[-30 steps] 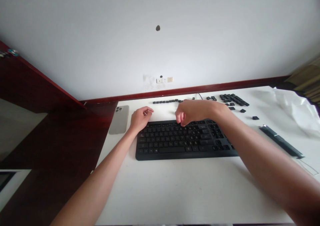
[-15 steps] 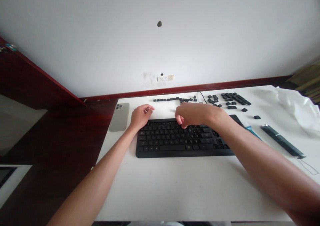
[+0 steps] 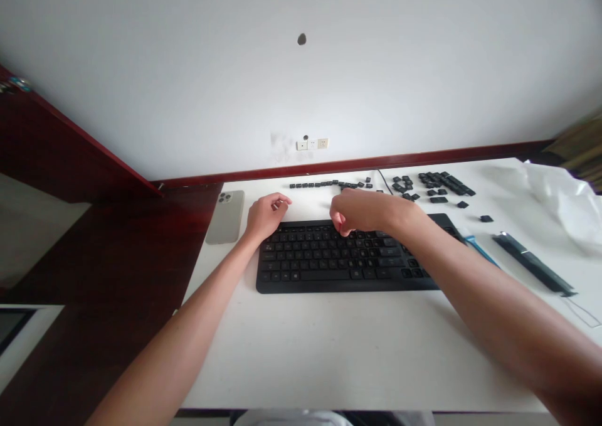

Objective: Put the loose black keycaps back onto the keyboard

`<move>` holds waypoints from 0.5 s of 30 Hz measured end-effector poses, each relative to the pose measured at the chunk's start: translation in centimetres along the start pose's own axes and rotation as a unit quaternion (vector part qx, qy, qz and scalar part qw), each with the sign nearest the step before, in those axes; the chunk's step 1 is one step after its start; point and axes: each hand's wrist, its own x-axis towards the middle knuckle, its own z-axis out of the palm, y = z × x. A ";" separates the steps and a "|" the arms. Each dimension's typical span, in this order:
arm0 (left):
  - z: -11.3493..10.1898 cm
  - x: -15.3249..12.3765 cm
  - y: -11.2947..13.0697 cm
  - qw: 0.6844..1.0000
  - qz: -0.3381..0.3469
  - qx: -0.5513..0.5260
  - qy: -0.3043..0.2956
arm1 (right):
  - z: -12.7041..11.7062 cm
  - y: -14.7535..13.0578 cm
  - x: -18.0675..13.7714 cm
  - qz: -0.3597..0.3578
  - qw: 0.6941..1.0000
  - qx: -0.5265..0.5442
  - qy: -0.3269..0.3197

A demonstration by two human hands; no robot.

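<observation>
A: Entry one, the principal item?
B: Black full-size computer keyboard [image 3: 324, 264], lying flat directly beneath the right hand [image 3: 342, 233]; its main letter block spreads nearer the wearer and leftward from those fingertips. Square key wells [image 3: 412, 263] show to their right.
A: Condition of the right fingers?
B: Bunched narrow, tips down at the upper key rows. Whether they pinch a keycap, cannot tell; the back of the hand hides it.
A: Left hand [image 3: 288, 205]?
B: Fingers loosely curled, thumb and forefinger a narrow gap apart, at the keyboard's far left corner.
A: Loose parts?
B: Row of black keycaps [image 3: 317, 185], beyond and between both hands' fingers. Cluster of black keycaps [image 3: 439, 179], beyond the right fingers, well to their right.
A: Sundries?
B: Grey smartphone [image 3: 224, 222], camera side up, left of the left fingers. Blue-handled tool [image 3: 484, 251], partly behind the forearm, well right of the right fingers. White table [image 3: 338, 344], beneath everything listed.
</observation>
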 end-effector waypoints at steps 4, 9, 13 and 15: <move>0.0 0.0 0.0 1.000 0.000 -0.002 0.001 | -0.2 -0.7 -0.3 0.030 0.999 -0.012 -0.013; 0.1 0.2 -0.3 1.000 -0.002 -0.018 -0.004 | 0.2 -1.7 -0.6 0.053 0.995 -0.079 0.004; 0.2 0.2 -0.5 1.000 -0.003 -0.020 -0.002 | 0.4 -1.6 -0.3 0.063 0.990 -0.127 0.018; 0.2 0.2 -0.5 1.000 -0.003 -0.019 -0.002 | 0.4 -1.5 -0.3 0.069 0.990 -0.124 0.013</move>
